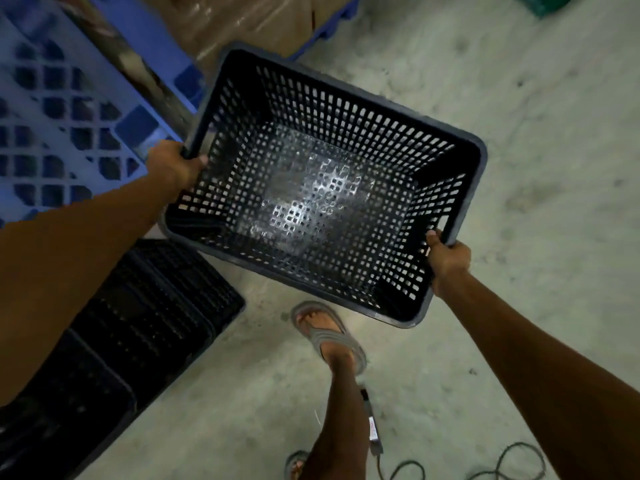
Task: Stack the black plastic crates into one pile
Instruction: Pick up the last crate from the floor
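I hold a black perforated plastic crate point(349, 109) in the air over the concrete floor, its open side facing up, and nothing lies inside it. My left hand point(176, 164) grips the rim at its left short side. At the right short side my right hand point(448, 259) grips the rim beside a handle slot. Below my left forearm, more black crates point(145, 320) lie on the floor at the lower left, partly hidden by my arm.
Blue plastic pallets point(52, 109) stand at the upper left beside a wrapped cardboard box point(249, 19). My sandalled foot point(325, 334) steps below the held crate. A black cable point(505, 462) and a small device point(372, 424) lie on the floor at the bottom.
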